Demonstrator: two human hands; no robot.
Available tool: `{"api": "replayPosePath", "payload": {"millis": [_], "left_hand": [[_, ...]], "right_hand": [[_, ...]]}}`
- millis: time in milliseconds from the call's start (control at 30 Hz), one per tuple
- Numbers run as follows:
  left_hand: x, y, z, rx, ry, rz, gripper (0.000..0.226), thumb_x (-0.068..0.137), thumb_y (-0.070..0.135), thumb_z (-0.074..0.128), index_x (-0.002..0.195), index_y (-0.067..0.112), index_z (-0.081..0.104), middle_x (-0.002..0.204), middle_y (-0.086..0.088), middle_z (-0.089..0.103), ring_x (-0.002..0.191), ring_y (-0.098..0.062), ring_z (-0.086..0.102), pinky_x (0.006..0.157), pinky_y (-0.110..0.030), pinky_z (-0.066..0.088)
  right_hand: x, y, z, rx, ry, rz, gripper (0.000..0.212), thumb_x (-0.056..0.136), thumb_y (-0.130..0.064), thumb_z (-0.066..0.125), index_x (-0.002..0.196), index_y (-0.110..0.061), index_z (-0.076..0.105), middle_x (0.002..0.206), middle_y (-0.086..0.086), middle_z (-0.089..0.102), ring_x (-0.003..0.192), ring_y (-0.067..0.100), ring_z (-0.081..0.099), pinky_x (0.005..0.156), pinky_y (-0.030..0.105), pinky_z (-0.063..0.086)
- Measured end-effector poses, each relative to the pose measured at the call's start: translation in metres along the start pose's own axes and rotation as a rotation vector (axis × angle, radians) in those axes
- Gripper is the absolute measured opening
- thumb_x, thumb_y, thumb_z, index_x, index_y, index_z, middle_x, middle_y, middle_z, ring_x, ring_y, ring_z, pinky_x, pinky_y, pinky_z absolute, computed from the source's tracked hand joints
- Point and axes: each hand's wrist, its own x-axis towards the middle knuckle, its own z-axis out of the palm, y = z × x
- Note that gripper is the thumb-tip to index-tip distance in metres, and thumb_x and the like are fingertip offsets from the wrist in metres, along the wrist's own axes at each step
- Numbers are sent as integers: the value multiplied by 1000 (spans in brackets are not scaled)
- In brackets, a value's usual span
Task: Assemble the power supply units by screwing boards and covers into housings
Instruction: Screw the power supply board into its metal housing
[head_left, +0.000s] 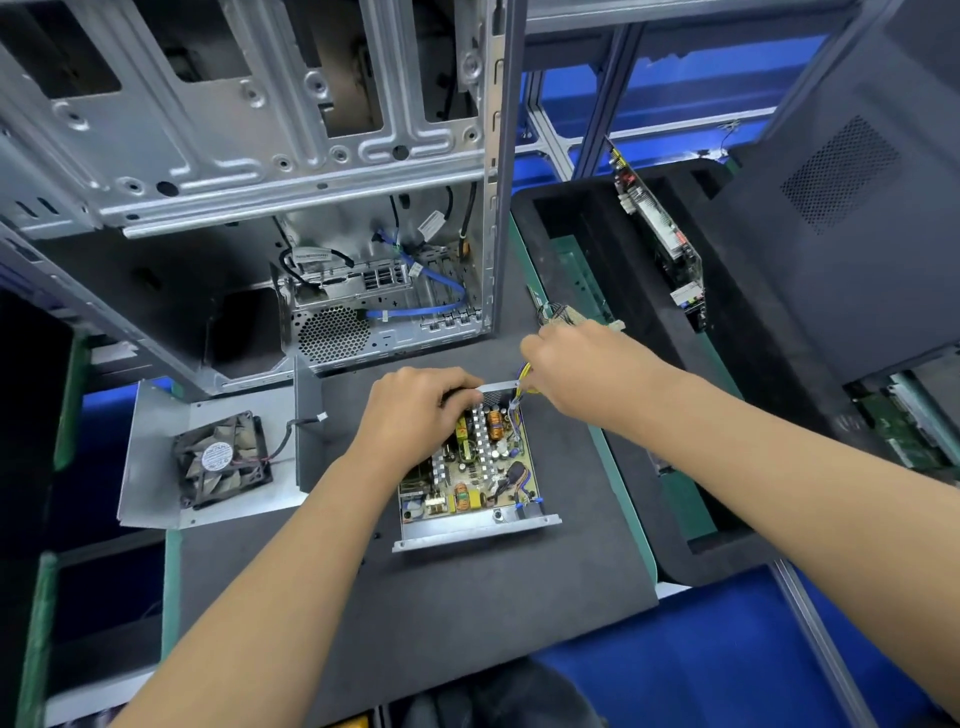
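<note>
An open metal power supply housing (475, 532) lies on the dark mat, with a populated circuit board (478, 462) seated inside it. My left hand (415, 410) rests on the board's far left part, fingers curled over its components. My right hand (576, 369) grips the bundle of wires (522, 382) that leaves the housing's far right corner. White connectors (561, 314) of that bundle stick out beyond my knuckles. The housing's cover (156, 452), with a black fan (223, 460) mounted on it, lies open-side up to the left.
An open grey computer case (311, 171) stands behind the mat. A black foam tray (597, 223) to the right holds an upright board (660, 228). A dark side panel (857, 208) leans at far right. Green boards (904, 431) lie below it.
</note>
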Motion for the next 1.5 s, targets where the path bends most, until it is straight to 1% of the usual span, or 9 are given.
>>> {"api": "replayPosePath", "payload": {"millis": [233, 367, 500, 700, 867, 967, 1100, 1333, 1500], "left_hand": [[0, 0, -1, 6, -15, -5, 15, 94, 36, 66, 104, 33, 77, 84, 10, 76, 82, -18, 69, 75, -36, 54], [1, -1, 0, 6, -23, -10, 16, 95, 37, 66, 106, 34, 76, 88, 12, 76, 84, -17, 69, 77, -36, 54], [4, -1, -2, -28, -49, -51, 15, 94, 39, 66, 105, 36, 76, 92, 12, 76, 84, -16, 68, 77, -36, 54], [-6, 4, -23, -195, -18, -75, 23, 92, 28, 71, 113, 21, 75, 105, 7, 75, 99, -7, 66, 94, -30, 52], [-82, -14, -68, -304, 330, 31, 10, 93, 22, 66, 93, 21, 76, 79, 22, 69, 73, 2, 67, 71, -7, 47], [-128, -37, -70, -276, 231, -71, 8, 91, 23, 69, 84, 25, 74, 77, 24, 67, 63, -2, 64, 66, -12, 47], [-160, -72, -46, -127, 3, -239, 5, 88, 17, 76, 86, 22, 76, 82, 22, 69, 75, -4, 62, 77, -29, 51], [-151, -64, -7, 11, -89, -116, 24, 88, 22, 75, 109, 11, 75, 100, -7, 70, 98, -29, 61, 87, -38, 49], [-143, -67, 1, 30, -178, -84, 14, 93, 13, 68, 100, 4, 75, 101, -13, 64, 95, -32, 61, 84, -36, 47]], "right_hand": [[0, 6, -1, 160, -169, 51, 27, 95, -26, 62, 110, -10, 46, 108, 8, 46, 85, 26, 49, 62, 33, 35], [-5, 9, 2, 59, -66, 9, 10, 97, -19, 55, 102, -11, 50, 88, 3, 40, 69, 24, 37, 56, 31, 32], [2, -1, -1, 161, -77, 172, 40, 99, -41, 50, 70, -15, 39, 70, 1, 30, 70, 28, 40, 64, 34, 37], [5, -2, 6, 208, -99, 27, 23, 94, -22, 63, 111, -11, 50, 107, 7, 42, 87, 30, 57, 74, 43, 51], [4, 0, 10, -59, -9, 27, 27, 102, -27, 40, 114, -17, 62, 97, 3, 52, 85, 27, 57, 68, 33, 41], [2, 4, 14, 36, -55, 86, 36, 100, -15, 46, 131, -32, 51, 98, 0, 53, 85, 25, 48, 67, 33, 45], [-1, 12, 16, 410, -2, 118, 29, 87, -23, 72, 110, -14, 55, 107, 8, 47, 93, 32, 55, 88, 45, 48], [5, 5, 10, 238, -75, 303, 49, 94, -55, 53, 102, -8, 62, 82, 6, 49, 95, 36, 53, 74, 38, 38], [-3, -4, 13, 370, -67, 262, 34, 93, -40, 64, 106, -10, 54, 107, 10, 50, 102, 37, 55, 88, 42, 43]]}}
